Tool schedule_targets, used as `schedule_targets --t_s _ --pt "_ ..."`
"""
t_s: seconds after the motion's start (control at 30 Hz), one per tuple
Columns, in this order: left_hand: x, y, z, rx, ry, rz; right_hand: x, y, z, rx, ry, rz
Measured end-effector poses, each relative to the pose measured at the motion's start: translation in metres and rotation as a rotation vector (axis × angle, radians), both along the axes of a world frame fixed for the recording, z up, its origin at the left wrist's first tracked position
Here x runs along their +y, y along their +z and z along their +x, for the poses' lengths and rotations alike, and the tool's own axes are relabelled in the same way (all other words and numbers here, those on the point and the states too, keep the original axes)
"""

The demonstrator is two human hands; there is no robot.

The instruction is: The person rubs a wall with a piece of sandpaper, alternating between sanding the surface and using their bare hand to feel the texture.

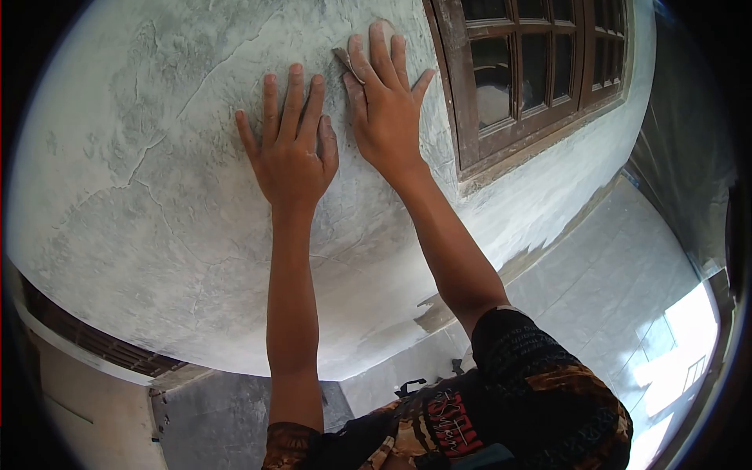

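Note:
My left hand (293, 164) lies flat on the grey-white plastered wall (211, 180), its fingers spread and dusty, with nothing in it. Beside it, slightly higher and to the right, my right hand (388, 117) presses a thin piece of sandpaper (345, 63) against the same wall. A dark, slightly curled edge of the sheet sticks out between thumb and forefinger; most of it is hidden under the fingers. Fine cracks and rough trowel marks run across the plaster around both hands.
A brown wooden window frame (462, 102) with small glass panes borders the wall right of my right hand. Grey floor tiles (603, 258) lie below on the right, with bright light on them. A dark slatted opening (94, 337) shows at lower left.

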State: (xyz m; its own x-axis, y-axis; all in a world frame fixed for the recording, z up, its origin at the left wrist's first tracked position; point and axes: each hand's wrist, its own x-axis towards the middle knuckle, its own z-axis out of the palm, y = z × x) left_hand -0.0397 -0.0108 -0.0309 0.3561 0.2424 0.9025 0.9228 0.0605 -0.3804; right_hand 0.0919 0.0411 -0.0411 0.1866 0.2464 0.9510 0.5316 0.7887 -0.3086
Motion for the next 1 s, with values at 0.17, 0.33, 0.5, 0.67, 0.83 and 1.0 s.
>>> schedule_targets --t_s 0.17,0.33,0.5,0.67,0.83,1.0 --pt "0.001 0.0 0.0 0.005 -0.011 0.004 -0.02 -0.049 -0.01 -0.039 0.022 -0.171" --pt "-0.001 -0.001 0.0 0.019 0.015 -0.008 0.001 -0.001 -0.001 0.048 -0.014 0.026" --pt "0.0 -0.002 0.002 0.044 0.011 -0.031 -0.01 -0.035 -0.009 0.0 0.004 -0.1" --pt "-0.002 -0.006 0.001 0.049 0.026 -0.042 0.004 0.007 0.001 0.032 -0.03 0.019" --pt "-0.001 -0.005 0.002 0.058 0.014 -0.053 -0.007 -0.021 -0.005 0.039 0.036 -0.143" --pt "-0.001 -0.005 0.001 0.063 0.008 -0.058 -0.002 -0.018 -0.001 0.031 0.0 -0.074"
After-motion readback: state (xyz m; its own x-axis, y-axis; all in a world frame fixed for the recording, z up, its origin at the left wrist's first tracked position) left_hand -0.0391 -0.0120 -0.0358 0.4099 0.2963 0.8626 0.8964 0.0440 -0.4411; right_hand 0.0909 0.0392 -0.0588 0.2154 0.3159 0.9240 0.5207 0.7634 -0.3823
